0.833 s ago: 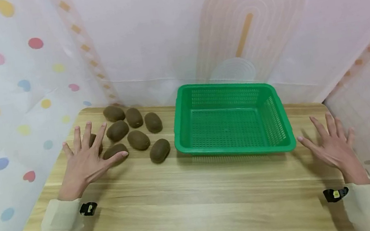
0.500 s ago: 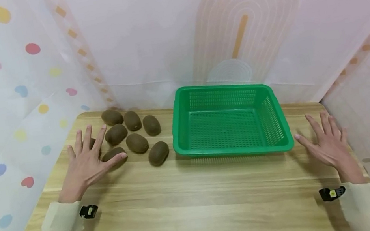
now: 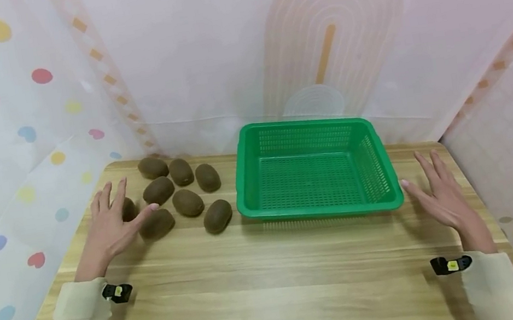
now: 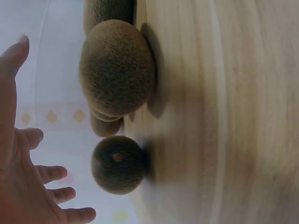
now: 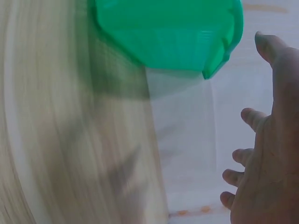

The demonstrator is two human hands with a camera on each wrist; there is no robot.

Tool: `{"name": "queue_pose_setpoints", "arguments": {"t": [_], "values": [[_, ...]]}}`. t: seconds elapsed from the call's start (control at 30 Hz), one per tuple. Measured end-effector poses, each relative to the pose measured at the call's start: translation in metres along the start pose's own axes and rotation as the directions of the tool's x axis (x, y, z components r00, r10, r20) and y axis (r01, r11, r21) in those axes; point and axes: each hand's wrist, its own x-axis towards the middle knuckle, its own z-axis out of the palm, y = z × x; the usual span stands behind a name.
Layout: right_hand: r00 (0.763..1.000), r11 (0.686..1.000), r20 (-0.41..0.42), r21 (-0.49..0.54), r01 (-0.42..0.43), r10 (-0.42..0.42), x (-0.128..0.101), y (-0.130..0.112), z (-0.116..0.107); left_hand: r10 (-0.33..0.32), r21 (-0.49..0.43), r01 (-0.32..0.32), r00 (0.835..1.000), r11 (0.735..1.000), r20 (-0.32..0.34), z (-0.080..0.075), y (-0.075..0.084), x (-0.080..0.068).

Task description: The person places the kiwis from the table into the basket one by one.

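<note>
Several brown fuzzy kiwis lie in a loose cluster at the table's left side. Over the cluster's left edge is my left hand, fingers spread, holding nothing. Its thumb passes in front of the nearest left kiwi, and another kiwi is partly hidden behind the hand. The left wrist view shows that hand apart from the kiwis. A green plastic basket with slotted walls stands right of the fruit, with nothing inside. My right hand, fingers extended, hovers beside its right end, apart from it in the right wrist view.
The light wooden table meets a pale patterned cloth backdrop at the back. Similar cloth rises along the left and right sides. Each wrist carries a black strap with a small device.
The head view has shifted slightly. My left hand has drawn back a little to the left, uncovering more of the nearest kiwi. My right hand has tilted somewhat, its fingers closer together.
</note>
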Motion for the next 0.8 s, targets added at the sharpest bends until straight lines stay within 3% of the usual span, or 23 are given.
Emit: {"name": "queue_pose_setpoints", "arguments": {"t": [0.2,0.37,0.53,0.8], "values": [[0.996,0.995,-0.045,0.054,0.079,-0.076,-0.002,-0.014,0.003,-0.046,-0.046,0.045,0.999,0.998,-0.018,0.004,-0.012,0.004],[0.983,0.986,-0.101,0.051,0.159,-0.153,-0.003,-0.027,0.008,-0.072,-0.069,0.07,0.997,0.995,-0.019,0.007,-0.015,0.009],[0.969,0.973,-0.106,0.037,0.228,-0.223,-0.005,-0.037,0.012,-0.098,-0.129,0.096,0.995,0.987,-0.007,0.009,-0.021,0.014],[0.944,0.95,-0.107,-0.018,0.311,-0.311,-0.009,-0.048,0.021,-0.072,-0.138,0.066,0.997,0.988,-0.036,0.011,-0.024,0.018]]}}
